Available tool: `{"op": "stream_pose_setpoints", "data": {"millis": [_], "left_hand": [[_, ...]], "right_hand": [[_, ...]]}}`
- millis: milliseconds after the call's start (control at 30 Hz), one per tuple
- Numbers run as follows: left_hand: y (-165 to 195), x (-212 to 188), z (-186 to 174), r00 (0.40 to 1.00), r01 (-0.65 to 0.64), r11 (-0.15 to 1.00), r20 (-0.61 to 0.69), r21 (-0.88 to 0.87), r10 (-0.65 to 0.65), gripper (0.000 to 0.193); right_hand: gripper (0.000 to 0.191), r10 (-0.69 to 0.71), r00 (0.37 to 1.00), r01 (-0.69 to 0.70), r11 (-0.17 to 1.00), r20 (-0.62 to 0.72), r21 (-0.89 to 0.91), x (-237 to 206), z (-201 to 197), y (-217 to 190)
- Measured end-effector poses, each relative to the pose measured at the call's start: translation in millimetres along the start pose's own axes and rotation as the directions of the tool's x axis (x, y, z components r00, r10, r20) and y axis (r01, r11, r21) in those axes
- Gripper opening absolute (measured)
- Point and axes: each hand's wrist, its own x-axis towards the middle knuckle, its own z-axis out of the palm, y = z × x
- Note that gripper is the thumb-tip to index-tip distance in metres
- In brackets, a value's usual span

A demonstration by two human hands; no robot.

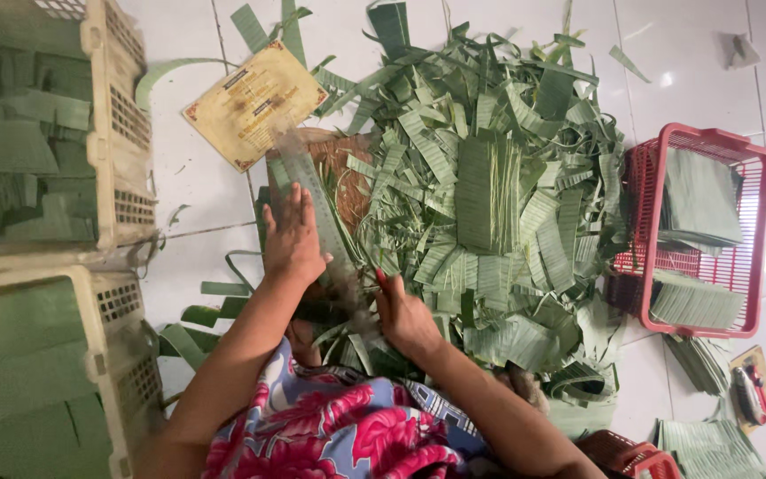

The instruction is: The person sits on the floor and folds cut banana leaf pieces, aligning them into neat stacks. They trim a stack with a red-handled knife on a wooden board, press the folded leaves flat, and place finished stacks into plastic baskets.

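Note:
My left hand lies flat, fingers spread, pressing a clear ruler down on a green leaf piece over a round woven mat. My right hand is closed around a small cutter with a red tip, held at the ruler's right edge. A big heap of cut green leaf strips lies just beyond and to the right of both hands.
Two beige plastic crates with stacked leaves stand at the left. A red basket with folded leaf sheets stands at the right. A yellow printed card lies on the white tile floor. More leaf stacks lie at lower right.

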Motion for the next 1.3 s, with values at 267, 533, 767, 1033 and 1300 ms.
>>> {"op": "stream_pose_setpoints", "data": {"millis": [267, 533, 767, 1033, 1300], "left_hand": [[4.0, 1.9, -13.5, 0.989, 0.055, 0.998, 0.140, 0.000, -0.055, 0.123], [1.4, 0.7, -1.5, 1.000, 0.012, 0.991, -0.024, 0.134, -0.009, 0.118], [-1.5, 0.9, -2.6, 0.998, 0.027, 0.998, 0.053, -0.051, -0.025, 0.124], [-7.5, -3.2, -1.7, 1.000, -0.012, 0.984, 0.000, -0.176, 0.012, 0.124], [-13.3, -3.8, 5.4, 0.997, -0.055, 0.995, -0.050, -0.088, 0.050, 0.120]], "right_hand": [[0.020, -0.517, 0.855, 0.470, 0.797, -0.026, -0.379, 154.2, -3.3, -82.4], [0.038, -0.167, 0.983, 0.165, 0.985, -0.069, -0.042, 151.8, 4.8, -82.3], [0.034, 0.152, 0.983, -0.142, 0.985, 0.105, -0.097, 3.2, 10.4, -17.2], [0.028, -0.078, 0.995, 0.089, 0.978, -0.067, 0.187, 37.1, 20.6, 7.8], [0.017, -0.378, 0.903, 0.344, 0.921, -0.204, -0.182, 104.8, 11.3, -18.6]]}}
